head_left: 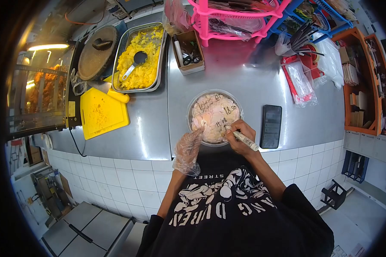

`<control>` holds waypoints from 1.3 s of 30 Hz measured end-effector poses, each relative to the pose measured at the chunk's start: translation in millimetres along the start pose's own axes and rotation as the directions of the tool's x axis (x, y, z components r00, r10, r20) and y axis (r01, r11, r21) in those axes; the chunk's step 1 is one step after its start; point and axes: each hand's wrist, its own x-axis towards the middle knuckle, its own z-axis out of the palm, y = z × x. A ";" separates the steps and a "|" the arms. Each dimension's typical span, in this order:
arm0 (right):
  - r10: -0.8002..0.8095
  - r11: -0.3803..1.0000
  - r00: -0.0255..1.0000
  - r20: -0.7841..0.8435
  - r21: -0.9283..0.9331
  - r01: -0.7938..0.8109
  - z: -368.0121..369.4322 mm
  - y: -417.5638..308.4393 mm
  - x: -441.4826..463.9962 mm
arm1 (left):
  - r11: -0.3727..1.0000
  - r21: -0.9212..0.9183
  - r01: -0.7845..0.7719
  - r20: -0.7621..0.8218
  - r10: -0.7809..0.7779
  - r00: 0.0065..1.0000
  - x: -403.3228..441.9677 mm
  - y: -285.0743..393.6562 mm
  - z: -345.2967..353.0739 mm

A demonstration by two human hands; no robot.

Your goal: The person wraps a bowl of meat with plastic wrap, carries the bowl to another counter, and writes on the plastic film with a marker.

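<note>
A round clear container (212, 112) of pale food sits at the counter's front edge, with black handwriting across its top. Bare and closed round a white marker (247, 141), my right hand (242, 136) holds the pen's tip against the container's right side, near the written characters. My left hand (188, 149), in a clear plastic glove, touches the container's lower left rim; its fingers look pressed together, and whether anything is between them cannot be made out. To the right of the container lies a black phone (271, 127).
Left are a yellow cutting board (103, 113), a tray (160, 64) of yellow food with a black scoop (135, 65), and a glass warming cabinet (40, 85). Behind stand a cardboard box (193, 67) with scissors and pink racks (205, 25). Plastic bags (299, 81) lie right.
</note>
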 end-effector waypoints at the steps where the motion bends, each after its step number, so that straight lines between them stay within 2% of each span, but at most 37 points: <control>1: -0.016 1.000 1.000 -0.018 -0.016 0.015 -0.2 -0.2 1.3 | 1.000 0.006 0.021 0.008 -0.021 1.000 -0.5 0.1 -0.2; 4: 0.019 1.000 0.999 0.043 0.006 -0.019 -4.6 -1.5 -0.1 | 0.999 0.014 -0.033 -0.015 0.034 0.999 0.6 -1.6 0.9; 7: -0.039 0.998 0.998 0.056 0.059 0.036 -4.5 -0.7 0.4 | 0.998 -0.033 -0.049 -0.031 0.048 0.998 -0.4 -4.7 2.8; 10: 0.015 1.000 0.999 0.031 -0.010 -0.015 -9.3 0.3 1.9 | 0.998 0.043 -0.049 -0.003 0.049 0.999 -0.8 -5.7 0.9; 13: 0.013 1.000 1.000 -0.014 0.018 -0.012 -9.1 -0.2 3.3 | 0.987 0.021 -0.162 -0.085 0.163 0.983 2.2 -7.7 5.3; 16: 0.046 0.999 0.999 -0.023 -0.003 -0.046 -7.8 -3.0 8.4 | 0.998 0.005 -0.068 -0.031 0.068 0.997 -0.9 -7.1 3.3; 22: 0.055 0.998 0.998 0.038 -0.025 -0.054 -9.4 -1.5 4.8 | 1.000 0.000 -0.031 -0.013 0.031 0.999 -0.1 -1.8 0.8; 25: 0.082 0.997 0.996 -0.043 0.012 -0.082 -5.5 0.4 5.3 | 0.999 -0.009 -0.039 -0.022 0.039 0.999 -0.8 -1.4 1.4; 28: 0.085 0.995 0.996 0.039 0.048 -0.087 -9.8 -2.8 6.4 | 0.999 0.049 0.000 0.004 -0.001 1.000 -1.3 -4.7 1.0; 31: 0.091 0.993 0.989 -0.120 0.089 -0.081 -11.4 -0.6 2.3 | 0.985 0.053 -0.166 -0.105 0.171 0.980 2.7 -4.3 4.2; 34: 0.140 0.962 0.972 -0.188 0.258 -0.089 -17.4 -4.6 2.5 | 0.988 0.149 -0.041 -0.063 0.051 0.997 -0.9 12.8 -6.0; 37: 0.149 0.935 0.986 -0.079 0.337 -0.115 -23.8 -33.2 9.2 | 0.944 0.160 0.290 0.129 -0.311 0.942 -8.7 55.8 -31.7; 39: 0.288 0.846 0.956 0.058 0.452 -0.282 -21.2 -55.8 8.2 | 0.988 0.096 0.121 0.180 -0.137 0.974 -17.8 60.2 -37.4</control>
